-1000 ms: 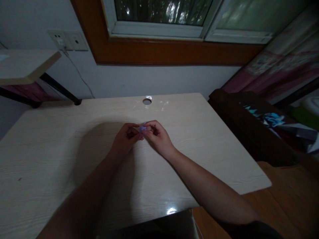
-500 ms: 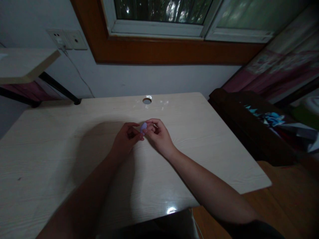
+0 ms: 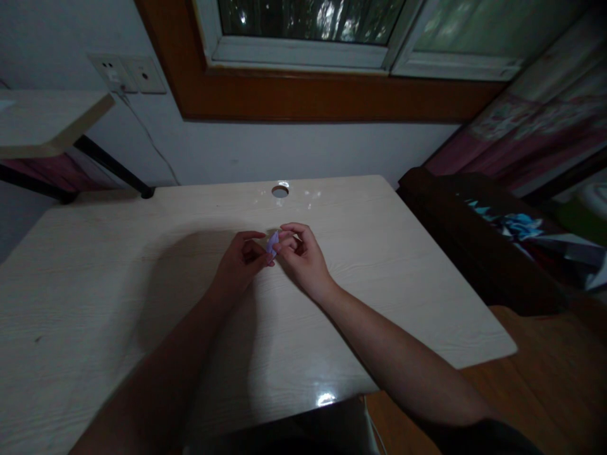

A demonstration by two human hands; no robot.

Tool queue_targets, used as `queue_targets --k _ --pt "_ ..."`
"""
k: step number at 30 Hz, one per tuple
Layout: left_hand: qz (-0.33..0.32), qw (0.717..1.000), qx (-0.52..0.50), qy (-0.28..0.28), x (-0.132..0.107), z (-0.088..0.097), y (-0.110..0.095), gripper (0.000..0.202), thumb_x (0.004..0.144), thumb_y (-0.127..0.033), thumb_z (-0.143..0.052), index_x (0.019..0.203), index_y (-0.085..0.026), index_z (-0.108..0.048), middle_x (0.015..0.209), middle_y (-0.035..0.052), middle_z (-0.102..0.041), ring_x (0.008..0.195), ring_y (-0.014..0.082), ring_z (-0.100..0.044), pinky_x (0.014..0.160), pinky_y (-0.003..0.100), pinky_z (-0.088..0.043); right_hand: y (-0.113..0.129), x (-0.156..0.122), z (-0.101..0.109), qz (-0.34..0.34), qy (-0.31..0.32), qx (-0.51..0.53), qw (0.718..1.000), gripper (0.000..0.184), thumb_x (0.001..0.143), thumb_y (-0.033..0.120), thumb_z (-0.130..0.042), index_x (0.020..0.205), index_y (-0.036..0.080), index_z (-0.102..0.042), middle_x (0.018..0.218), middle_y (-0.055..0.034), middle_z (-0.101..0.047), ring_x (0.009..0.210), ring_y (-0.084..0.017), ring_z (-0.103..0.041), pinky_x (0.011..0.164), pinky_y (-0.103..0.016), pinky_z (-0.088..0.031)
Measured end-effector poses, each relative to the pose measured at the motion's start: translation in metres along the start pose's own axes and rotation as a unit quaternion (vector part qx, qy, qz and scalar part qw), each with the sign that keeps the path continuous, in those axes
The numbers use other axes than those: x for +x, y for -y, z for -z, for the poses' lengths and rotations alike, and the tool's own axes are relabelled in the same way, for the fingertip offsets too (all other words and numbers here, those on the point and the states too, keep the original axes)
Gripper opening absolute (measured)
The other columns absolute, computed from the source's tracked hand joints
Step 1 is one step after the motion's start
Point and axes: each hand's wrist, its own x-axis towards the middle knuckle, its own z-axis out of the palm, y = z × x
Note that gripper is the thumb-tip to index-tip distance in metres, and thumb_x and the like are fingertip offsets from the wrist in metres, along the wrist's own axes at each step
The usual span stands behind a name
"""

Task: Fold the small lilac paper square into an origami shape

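Note:
A small piece of folded purple paper (image 3: 272, 242) is held between my two hands, over the middle of the pale wood-grain desk (image 3: 379, 253). My left hand (image 3: 241, 259) pinches its lower left edge between thumb and fingers. From the other side my right hand (image 3: 301, 253) grips it with thumb and fingertips, the index finger curved over the top. The fingers cover part of the paper, so its full shape cannot be made out.
A round cable hole (image 3: 280, 191) lies near the desk's back edge. At the left, a raised shelf (image 3: 52, 120) stands on black legs. A plugged cable hangs from the wall socket (image 3: 111, 72). Right of the desk is a dark wooden piece of furniture (image 3: 455, 221) with cloth on it.
The purple paper has turned slightly and now looks narrower and more pointed at the top. My right hand's fingers have shifted a little upward; my left hand has barely moved.

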Motion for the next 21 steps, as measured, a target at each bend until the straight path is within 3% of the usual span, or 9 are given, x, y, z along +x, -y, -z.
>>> queue_targets --k 5,12,21 --pt "-0.015 1.000 0.014 -0.017 -0.001 0.000 0.000 0.044 0.078 -0.029 -0.080 0.113 -0.020 -0.054 0.071 -0.0039 -0.068 0.068 0.0141 -0.070 0.070 0.027 -0.053 -0.006 0.000 0.000 -0.002 0.014 0.024 1.000 0.050 0.078 0.031 -0.081 0.119 0.032 -0.052 0.116 -0.0009 -0.058 0.078 -0.010 -0.063 0.073 -0.028 -0.056" --pt "-0.022 0.999 0.027 -0.018 0.000 0.003 0.004 0.043 0.080 -0.028 -0.079 0.114 -0.020 -0.054 0.071 -0.0039 -0.068 0.067 0.0135 -0.069 0.070 0.027 -0.052 -0.012 0.003 0.001 -0.025 0.039 0.024 0.999 0.055 0.076 0.038 -0.082 0.119 0.030 -0.050 0.082 0.0060 -0.063 0.074 -0.012 -0.063 0.075 -0.030 -0.054" --pt "0.005 1.000 0.021 -0.017 -0.002 -0.001 -0.001 0.047 0.076 -0.028 -0.081 0.114 -0.020 -0.054 0.068 -0.0048 -0.068 0.065 0.0142 -0.069 0.068 0.027 -0.053 -0.003 0.002 -0.001 -0.035 0.009 0.031 0.999 0.051 0.073 0.038 -0.084 0.112 0.027 -0.054 0.075 0.0074 -0.065 0.070 -0.013 -0.063 0.073 -0.030 -0.051"
